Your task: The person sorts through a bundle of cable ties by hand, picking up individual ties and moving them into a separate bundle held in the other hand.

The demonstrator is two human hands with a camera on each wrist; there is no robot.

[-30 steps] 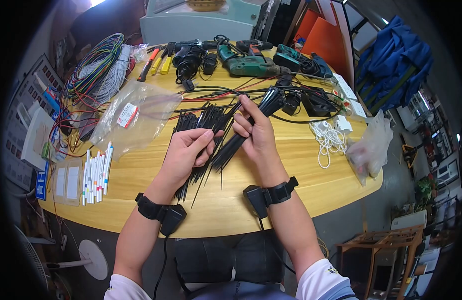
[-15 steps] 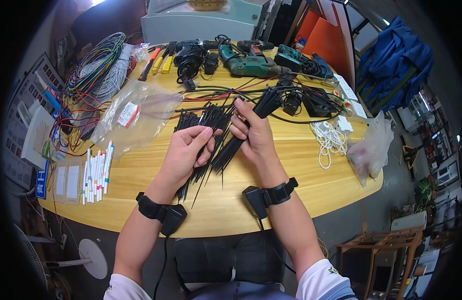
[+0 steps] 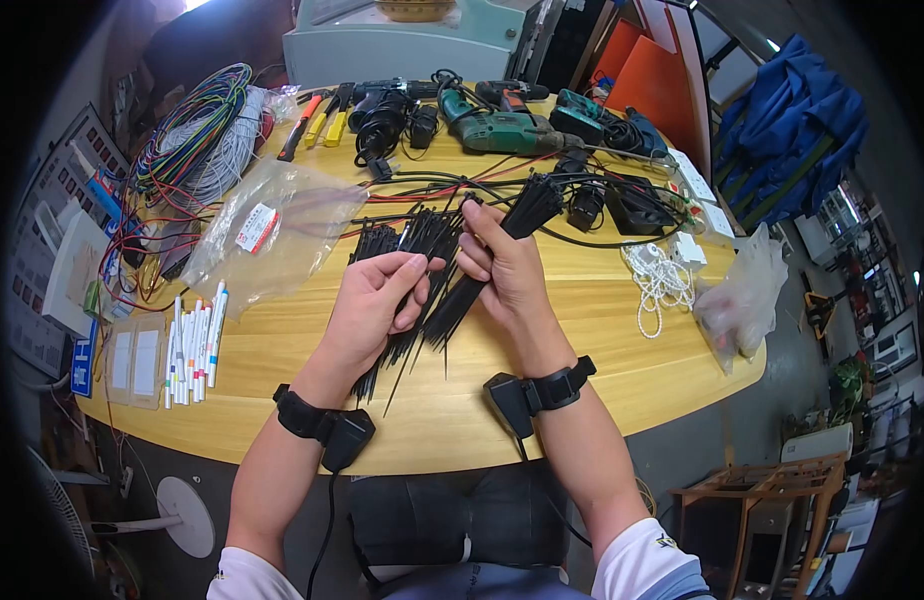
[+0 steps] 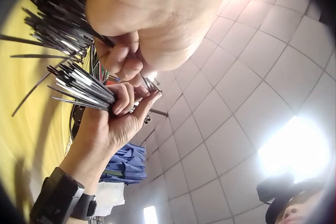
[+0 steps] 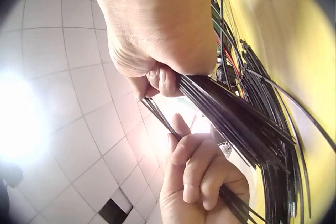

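A thick bundle of black cable ties (image 3: 538,204) slants through my right hand (image 3: 507,262), whose fingers curl round its middle. The same hand's thumb and fingertip pinch the ends of a few loose cable ties (image 5: 155,112), in the right wrist view. These ties run across to my left hand (image 3: 380,300), where thumb and curled fingers grip them. Their other ends stick out below the left palm in that view. Beneath and behind both hands, a loose pile of cable ties (image 3: 377,242) lies on the wooden table (image 3: 282,345).
Left of the hands lie a clear plastic bag (image 3: 307,205) and several markers (image 3: 194,345). Coiled wires (image 3: 197,135) sit at the far left. A green drill (image 3: 497,130) and other tools line the back. A white beaded cord (image 3: 657,280) lies on the right.
My right thumb and fingers have shifted slightly down and left, toward the left hand. The left hand has barely moved, and the bundle stays in the right hand.
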